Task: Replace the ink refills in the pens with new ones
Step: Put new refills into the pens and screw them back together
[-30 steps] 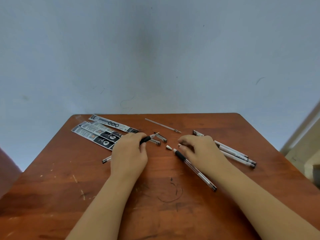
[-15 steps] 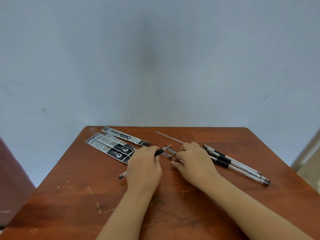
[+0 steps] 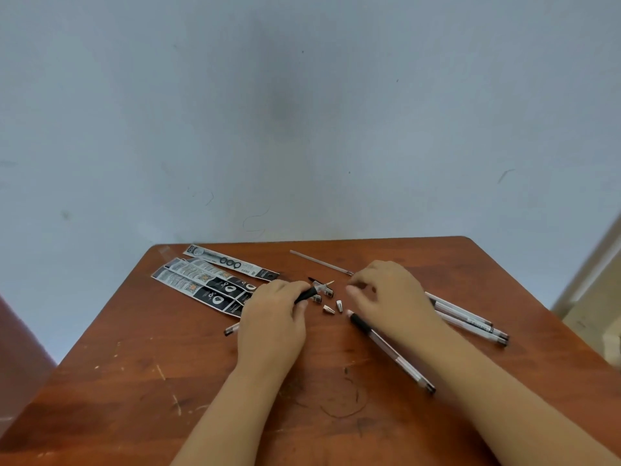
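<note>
My left hand [image 3: 272,324] grips a clear pen with a black grip [image 3: 307,293], its refill tip poking out toward the right; the pen's rear end [image 3: 232,330] shows left of the wrist. My right hand [image 3: 391,297] hovers with curled fingers and holds nothing that I can see. Two small metal tip cones [image 3: 332,307] lie between the hands. A pen barrel without its tip [image 3: 389,351] lies under my right forearm. A bare refill [image 3: 321,263] lies at the back. Several refill packs [image 3: 208,280] lie at the left.
Three clear pens [image 3: 470,322] lie side by side right of my right hand. Pen caps [image 3: 324,288] sit just beyond the held pen. The brown table [image 3: 134,381] ends at a pale wall behind; its right edge drops toward a beige floor.
The camera view shifted. My right hand lifted off the table and moved back right, uncovering the two tip cones and the tipless barrel. My left hand still holds its pen.
</note>
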Action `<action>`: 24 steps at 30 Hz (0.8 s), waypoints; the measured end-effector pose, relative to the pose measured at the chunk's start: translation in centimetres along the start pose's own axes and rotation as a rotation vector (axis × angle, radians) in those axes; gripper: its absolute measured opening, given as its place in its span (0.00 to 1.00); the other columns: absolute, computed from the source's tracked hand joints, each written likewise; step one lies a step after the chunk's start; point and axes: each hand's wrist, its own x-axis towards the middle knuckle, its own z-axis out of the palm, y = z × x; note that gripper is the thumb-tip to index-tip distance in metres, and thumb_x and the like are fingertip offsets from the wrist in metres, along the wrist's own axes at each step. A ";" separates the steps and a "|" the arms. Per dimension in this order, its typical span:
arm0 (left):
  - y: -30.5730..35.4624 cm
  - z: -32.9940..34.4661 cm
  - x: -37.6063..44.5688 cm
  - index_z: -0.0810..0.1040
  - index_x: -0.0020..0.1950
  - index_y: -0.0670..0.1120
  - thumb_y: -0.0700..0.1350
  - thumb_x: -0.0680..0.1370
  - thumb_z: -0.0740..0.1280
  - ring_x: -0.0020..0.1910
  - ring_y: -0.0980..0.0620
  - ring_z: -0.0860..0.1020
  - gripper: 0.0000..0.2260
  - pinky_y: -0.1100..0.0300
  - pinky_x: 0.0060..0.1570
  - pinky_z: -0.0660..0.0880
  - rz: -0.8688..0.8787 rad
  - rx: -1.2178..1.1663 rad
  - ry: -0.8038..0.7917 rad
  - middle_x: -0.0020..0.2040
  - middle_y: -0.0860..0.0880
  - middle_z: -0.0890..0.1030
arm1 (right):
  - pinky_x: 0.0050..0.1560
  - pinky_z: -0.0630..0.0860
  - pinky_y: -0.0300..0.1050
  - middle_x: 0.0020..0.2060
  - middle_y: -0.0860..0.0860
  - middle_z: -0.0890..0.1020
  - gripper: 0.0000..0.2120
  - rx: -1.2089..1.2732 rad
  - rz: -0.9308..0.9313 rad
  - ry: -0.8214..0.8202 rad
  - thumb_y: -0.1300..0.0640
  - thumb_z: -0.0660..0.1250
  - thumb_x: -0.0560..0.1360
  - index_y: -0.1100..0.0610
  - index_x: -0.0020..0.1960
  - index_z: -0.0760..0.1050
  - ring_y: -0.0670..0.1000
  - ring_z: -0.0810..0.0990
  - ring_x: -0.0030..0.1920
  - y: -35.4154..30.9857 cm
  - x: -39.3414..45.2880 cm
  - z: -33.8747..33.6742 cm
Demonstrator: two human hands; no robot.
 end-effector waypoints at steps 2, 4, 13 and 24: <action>-0.2 0.2 -0.1 0.83 0.46 0.44 0.34 0.67 0.71 0.39 0.47 0.79 0.10 0.60 0.40 0.69 0.102 0.003 0.009 0.39 0.47 0.82 | 0.47 0.66 0.35 0.51 0.50 0.79 0.11 0.139 0.020 -0.001 0.54 0.60 0.75 0.54 0.55 0.77 0.46 0.72 0.48 0.7 -0.2 -1.3; -0.2 0.2 -0.2 0.83 0.45 0.45 0.38 0.66 0.68 0.38 0.52 0.78 0.10 0.60 0.39 0.71 0.164 -0.003 0.032 0.37 0.49 0.81 | 0.42 0.66 0.28 0.51 0.49 0.80 0.12 0.235 0.011 -0.047 0.54 0.61 0.75 0.54 0.57 0.76 0.44 0.73 0.46 0.9 -0.3 -1.9; 0.0 0.0 -0.2 0.81 0.44 0.45 0.47 0.70 0.60 0.42 0.57 0.71 0.12 0.65 0.45 0.67 0.278 -0.077 0.065 0.39 0.50 0.81 | 0.43 0.73 0.39 0.42 0.47 0.81 0.12 0.340 -0.043 -0.182 0.55 0.58 0.77 0.54 0.53 0.79 0.47 0.78 0.41 0.0 -0.6 -1.6; -0.3 -0.1 -0.2 0.81 0.42 0.44 0.44 0.68 0.66 0.44 0.56 0.70 0.07 0.60 0.43 0.70 0.240 -0.012 0.092 0.39 0.50 0.81 | 0.33 0.69 0.24 0.32 0.39 0.75 0.06 0.374 -0.012 -0.227 0.59 0.65 0.72 0.49 0.39 0.76 0.38 0.72 0.33 0.9 -0.5 -2.7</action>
